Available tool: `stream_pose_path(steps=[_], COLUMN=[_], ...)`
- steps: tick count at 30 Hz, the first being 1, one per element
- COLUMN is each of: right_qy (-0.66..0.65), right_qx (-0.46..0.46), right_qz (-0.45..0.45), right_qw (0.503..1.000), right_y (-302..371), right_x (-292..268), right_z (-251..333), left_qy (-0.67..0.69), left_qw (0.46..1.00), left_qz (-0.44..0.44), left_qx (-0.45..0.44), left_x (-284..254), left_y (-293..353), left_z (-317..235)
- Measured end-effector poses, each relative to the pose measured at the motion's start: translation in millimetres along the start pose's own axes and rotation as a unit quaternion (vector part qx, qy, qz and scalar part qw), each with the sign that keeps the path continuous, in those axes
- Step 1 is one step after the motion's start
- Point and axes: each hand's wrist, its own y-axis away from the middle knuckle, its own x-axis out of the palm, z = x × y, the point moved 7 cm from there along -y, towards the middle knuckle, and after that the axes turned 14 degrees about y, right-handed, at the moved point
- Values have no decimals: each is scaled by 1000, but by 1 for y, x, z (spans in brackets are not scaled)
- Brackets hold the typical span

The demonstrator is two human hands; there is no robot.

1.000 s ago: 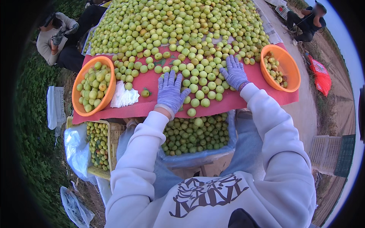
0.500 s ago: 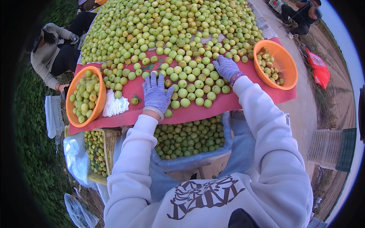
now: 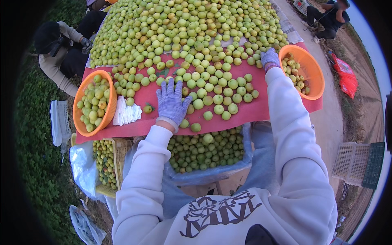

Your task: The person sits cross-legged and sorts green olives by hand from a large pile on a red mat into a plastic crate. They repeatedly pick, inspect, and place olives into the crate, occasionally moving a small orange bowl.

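Right hand moved rightward, finger hold unclear; left hand, five fingers spread near green fruit; two orange baskets.

I note the left head-worn fisheye, facing forward and steeply down: nearest, the wearer's white long-sleeved fabric sweatshirt, lower centre; beyond, a flat red cloth, mid-frame; farther, heaped round green fruit, upper centre.
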Motion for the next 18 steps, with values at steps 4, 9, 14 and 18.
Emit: stream_pose_path(steps=[4,9,14,18], right_qy=[159,188,32,-83], right_qx=[-89,-203,-238,-450], right_qz=[135,129,46,49], right_qw=[974,952,970,888], right_y=[-3,40,143,269], right_x=[17,6,-51,-71], right_z=[16,33,68,122], left_qy=[54,271,699,730], left_qw=[996,947,711,650], left_qz=[-71,-144,-1,118], left_qx=[30,97,-85,-178], left_x=[-16,-37,-2,29], left_y=[-3,-5,-6,8], left_z=[-4,-19,-30,-55])
